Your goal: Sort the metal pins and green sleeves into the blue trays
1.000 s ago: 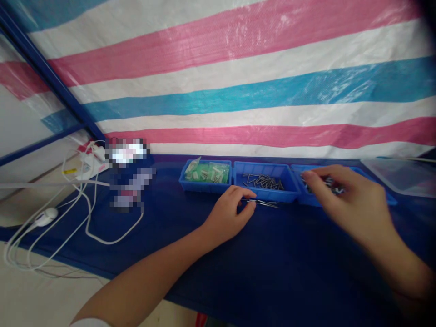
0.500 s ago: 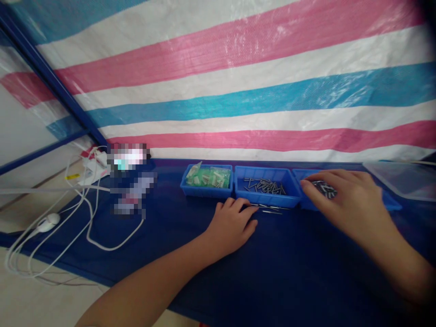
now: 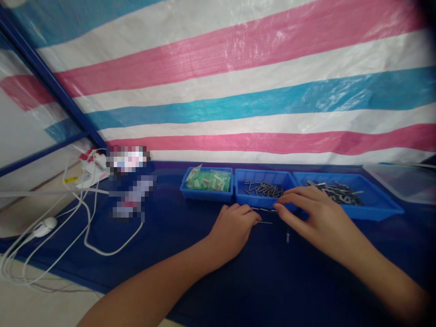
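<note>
My left hand (image 3: 235, 229) rests low over the dark blue table, thumb and fingers pinched on a thin metal pin (image 3: 265, 222) that sticks out to the right. To its right, my right hand (image 3: 316, 215) reaches in front of the boxes, thumb and index fingertips nearly together; what they hold, if anything, I cannot make out. More thin metal pieces (image 3: 265, 210) lie along the front of the middle blue box (image 3: 250, 199). Below the right fingertips is a small rivet-like metal piece (image 3: 288, 237). The middle box holds many short metal pins (image 3: 265, 188).
The right blue box (image 3: 381, 212) contains longer metal pieces (image 3: 335, 190). Small green-and-clear bags (image 3: 207, 179) fill the left blue box (image 3: 204, 195). A clear plastic lid or tray (image 3: 398, 184) is at far right. White cables (image 3: 90, 227) loop across the left; a striped sheet (image 3: 238, 104) hangs behind.
My right hand has moved left and toward me from the right box, uncovering its metal pieces. My left fingers have closed on a pin. The rivet-like piece now shows below the right hand.
</note>
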The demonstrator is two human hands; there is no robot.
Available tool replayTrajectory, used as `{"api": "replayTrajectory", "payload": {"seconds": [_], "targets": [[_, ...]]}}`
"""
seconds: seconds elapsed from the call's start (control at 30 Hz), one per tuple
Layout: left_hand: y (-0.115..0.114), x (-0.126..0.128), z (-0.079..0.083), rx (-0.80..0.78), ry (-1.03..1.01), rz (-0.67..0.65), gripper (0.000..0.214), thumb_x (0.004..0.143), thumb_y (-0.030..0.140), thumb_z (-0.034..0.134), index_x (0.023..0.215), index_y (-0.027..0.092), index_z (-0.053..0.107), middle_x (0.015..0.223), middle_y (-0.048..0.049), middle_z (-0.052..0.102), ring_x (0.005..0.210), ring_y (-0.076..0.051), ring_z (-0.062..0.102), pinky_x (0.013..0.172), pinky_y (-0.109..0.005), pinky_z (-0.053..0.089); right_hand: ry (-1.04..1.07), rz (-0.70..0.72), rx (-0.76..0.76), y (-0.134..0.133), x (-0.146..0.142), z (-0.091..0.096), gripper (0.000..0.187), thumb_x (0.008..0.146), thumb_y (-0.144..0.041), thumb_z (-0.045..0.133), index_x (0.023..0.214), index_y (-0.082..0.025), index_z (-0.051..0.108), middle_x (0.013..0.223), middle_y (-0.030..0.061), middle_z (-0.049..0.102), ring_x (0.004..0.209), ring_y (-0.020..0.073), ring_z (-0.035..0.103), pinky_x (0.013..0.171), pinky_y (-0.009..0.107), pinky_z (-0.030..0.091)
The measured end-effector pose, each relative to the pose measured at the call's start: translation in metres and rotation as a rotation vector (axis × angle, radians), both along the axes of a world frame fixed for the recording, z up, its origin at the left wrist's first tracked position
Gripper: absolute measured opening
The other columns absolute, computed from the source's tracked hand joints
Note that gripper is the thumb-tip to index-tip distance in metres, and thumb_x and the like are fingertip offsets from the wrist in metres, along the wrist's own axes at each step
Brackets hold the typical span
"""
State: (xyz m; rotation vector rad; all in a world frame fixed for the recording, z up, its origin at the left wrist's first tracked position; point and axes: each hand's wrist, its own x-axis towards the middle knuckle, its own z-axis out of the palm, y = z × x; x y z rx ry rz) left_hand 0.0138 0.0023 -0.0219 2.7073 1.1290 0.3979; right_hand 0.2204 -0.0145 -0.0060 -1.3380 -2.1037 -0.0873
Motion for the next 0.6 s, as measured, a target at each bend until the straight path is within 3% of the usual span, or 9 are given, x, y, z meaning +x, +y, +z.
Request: {"api": "replayTrajectory", "payload": {"seconds": [0.13, 0.27, 0.47, 0.6], "targets": [[-0.001, 0.001, -0.002, -0.009, -0.053, 0.027, 0.021, 0.095, 0.020, 0.044, 0.109, 0.023, 0.059, 0.103, -0.0019, 0.064, 0.094, -0.019, 0.059, 0.078, -0.032, 0.044, -0.072, 0.046, -0.047, -0.007, -0.009, 0.001, 0.024, 0.091, -0.034, 0.049, 0.082, -0.019, 0.066, 0.089, 0.0065, 0.065, 0.085, 0.0223, 0.059, 0.081, 0.039, 0.046], [-0.002, 0.001, -0.002, -0.064, -0.175, 0.030, 0.026, 0.097, 0.020, 0.040, 0.120, 0.021, 0.052, 0.106, -0.0047, 0.063, 0.097, -0.019, 0.060, 0.082, -0.032, 0.046, -0.098, 0.067, -0.181, -0.011, -0.013, -0.002, 0.022, 0.092, -0.033, 0.047, 0.094, -0.020, 0.064, 0.095, 0.0066, 0.064, 0.088, 0.0216, 0.060, 0.080, 0.038, 0.047], [-0.001, 0.000, 0.000, -0.171, -0.481, -0.019, 0.027, 0.096, 0.017, 0.039, 0.120, 0.017, 0.051, 0.113, -0.0072, 0.062, 0.104, -0.018, 0.057, 0.094, -0.033, 0.044, -0.061, 0.141, -0.389, -0.008, -0.016, -0.010, 0.022, 0.095, -0.027, 0.040, 0.093, -0.021, 0.061, 0.093, 0.0061, 0.062, 0.086, 0.0201, 0.059, 0.078, 0.037, 0.046], [-0.002, 0.003, 0.001, -0.335, -0.723, -0.008, 0.034, 0.090, 0.027, 0.053, 0.122, 0.018, 0.049, 0.095, -0.0036, 0.063, 0.082, -0.014, 0.060, 0.077, -0.026, 0.049, 0.087, 0.200, -0.452, -0.008, -0.024, -0.011, 0.021, 0.095, -0.025, 0.039, 0.091, -0.021, 0.059, 0.089, 0.0044, 0.061, 0.083, 0.0177, 0.058, 0.074, 0.033, 0.046]]}}
